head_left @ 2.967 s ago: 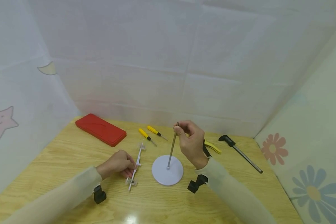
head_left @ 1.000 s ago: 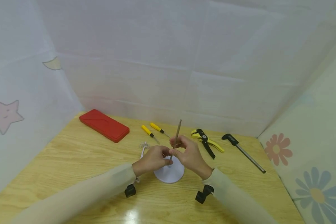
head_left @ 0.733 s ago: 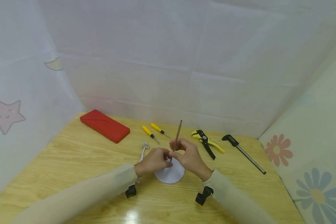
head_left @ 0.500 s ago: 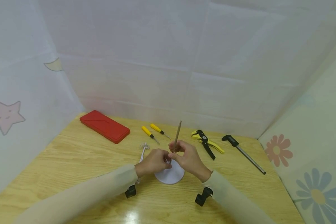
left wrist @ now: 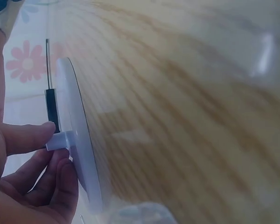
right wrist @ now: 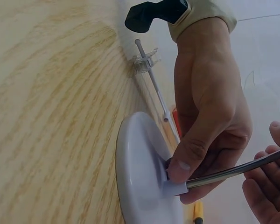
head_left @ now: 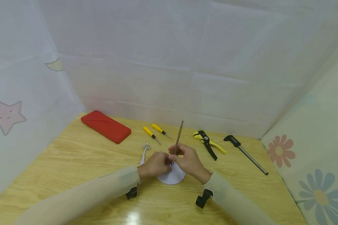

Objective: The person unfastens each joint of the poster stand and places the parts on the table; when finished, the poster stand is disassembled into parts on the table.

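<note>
Pinching the white disc base's socket [right wrist: 175, 186], the left hand [head_left: 155, 164] has joined the right hand [head_left: 190, 162], whose grip stays clamped on the upright thin metal rod [head_left: 178, 134], steadying it mid-surface.

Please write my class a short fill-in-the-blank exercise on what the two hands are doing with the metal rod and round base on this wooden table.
1. The thin metal rod stands in the socket of a round ____ plastic base.
2. The left hand pinches the base's ____ where the rod enters.
3. The right hand grips the ____.
4. The flat rectangular case at the table's far left is ____.

Missing words: white; socket; rod; red
</note>
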